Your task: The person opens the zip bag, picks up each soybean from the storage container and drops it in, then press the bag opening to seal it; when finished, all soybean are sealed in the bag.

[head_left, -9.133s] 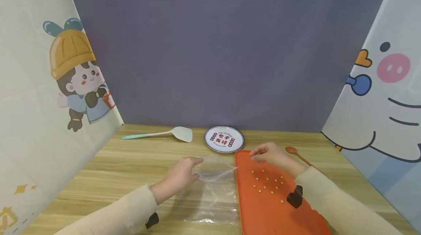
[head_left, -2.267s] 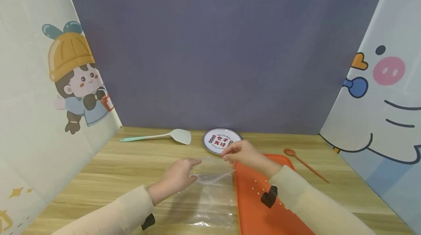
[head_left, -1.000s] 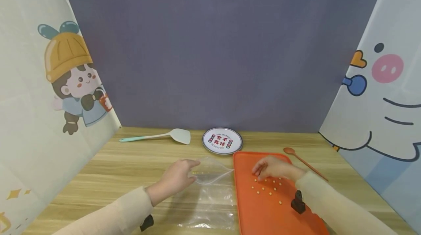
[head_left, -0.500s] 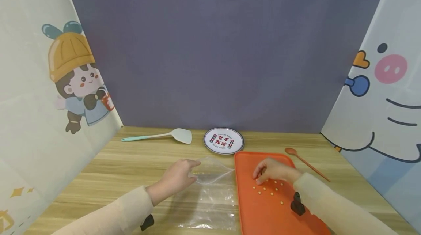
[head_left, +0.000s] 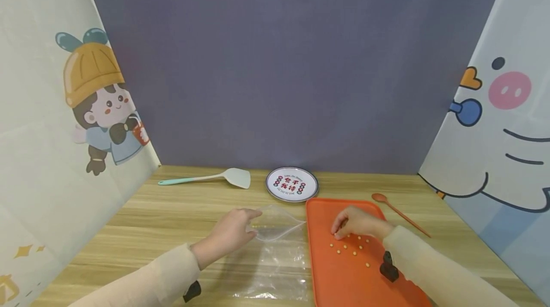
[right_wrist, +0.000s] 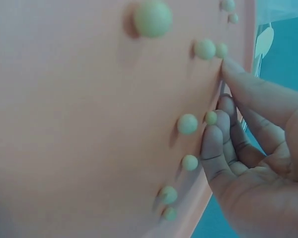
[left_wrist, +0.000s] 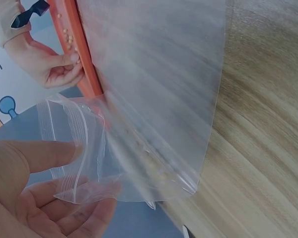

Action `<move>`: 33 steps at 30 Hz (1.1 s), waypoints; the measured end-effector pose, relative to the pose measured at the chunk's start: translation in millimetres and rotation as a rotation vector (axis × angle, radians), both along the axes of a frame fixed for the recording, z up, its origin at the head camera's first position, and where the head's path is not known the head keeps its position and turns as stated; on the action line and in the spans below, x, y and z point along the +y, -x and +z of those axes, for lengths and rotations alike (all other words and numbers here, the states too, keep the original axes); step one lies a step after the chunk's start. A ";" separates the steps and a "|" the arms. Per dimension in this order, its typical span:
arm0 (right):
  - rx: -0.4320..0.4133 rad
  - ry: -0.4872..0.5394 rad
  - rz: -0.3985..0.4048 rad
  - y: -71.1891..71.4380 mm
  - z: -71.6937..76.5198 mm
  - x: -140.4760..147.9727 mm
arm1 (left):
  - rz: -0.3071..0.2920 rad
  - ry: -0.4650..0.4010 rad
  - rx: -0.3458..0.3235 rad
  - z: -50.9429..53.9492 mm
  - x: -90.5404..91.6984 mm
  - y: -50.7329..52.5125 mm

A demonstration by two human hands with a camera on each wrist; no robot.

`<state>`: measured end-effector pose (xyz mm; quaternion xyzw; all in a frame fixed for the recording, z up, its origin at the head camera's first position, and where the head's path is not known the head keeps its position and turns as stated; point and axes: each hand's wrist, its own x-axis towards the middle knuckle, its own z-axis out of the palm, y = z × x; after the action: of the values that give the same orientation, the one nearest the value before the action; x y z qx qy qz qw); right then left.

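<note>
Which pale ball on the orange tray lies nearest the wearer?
The lone ball, lowest in the head view; the other balls lie farther up the tray, nearer the right hand.

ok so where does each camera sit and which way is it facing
Head: worn on the person's head, facing forward and down over the wooden table; the left hand, right hand and both pale sleeves show.
Left wrist: worn there, facing past the left thumb and fingers to the clear zip bag; the right hand shows upper left.
Right wrist: worn there, facing the orange tray and small round balls; the right hand shows at the right.
Shared: head and left wrist both show both hands, bag and tray.
</note>
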<state>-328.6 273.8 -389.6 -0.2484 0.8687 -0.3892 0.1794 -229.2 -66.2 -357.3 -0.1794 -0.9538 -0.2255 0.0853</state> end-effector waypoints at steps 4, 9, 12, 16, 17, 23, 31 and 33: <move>0.013 0.000 -0.010 0.7 -0.8 0.3 | -0.004 -0.003 -0.011 -0.4 0.8 -0.9; 0.015 0.043 -0.038 1.8 0.8 -2.5 | -0.004 0.001 -0.015 -0.8 1.8 -1.7; 0.018 0.069 -0.061 2.2 6.3 -6.9 | -0.001 0.003 -0.012 -0.6 2.2 -1.7; 0.036 0.100 -0.075 2.1 17.3 -15.6 | 0.000 0.002 -0.010 0.2 2.6 -1.3; 0.036 0.112 -0.075 2.3 19.7 -18.0 | 0.001 0.002 -0.009 0.4 2.7 -1.1; 0.030 0.202 -0.035 -1.1 35.0 -35.8 | 0.000 0.017 0.000 0.9 3.2 -0.1; 0.027 0.297 0.001 -16.1 52.6 -68.2 | -0.008 0.018 0.009 1.9 5.1 1.1; 0.013 0.312 0.010 -19.3 55.2 -76.6 | -0.007 0.017 0.009 2.0 5.7 1.5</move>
<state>-309.3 197.2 -334.4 -0.2800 0.7976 -0.5170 0.1347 -230.7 -60.5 -355.3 -0.1846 -0.9546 -0.2167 0.0873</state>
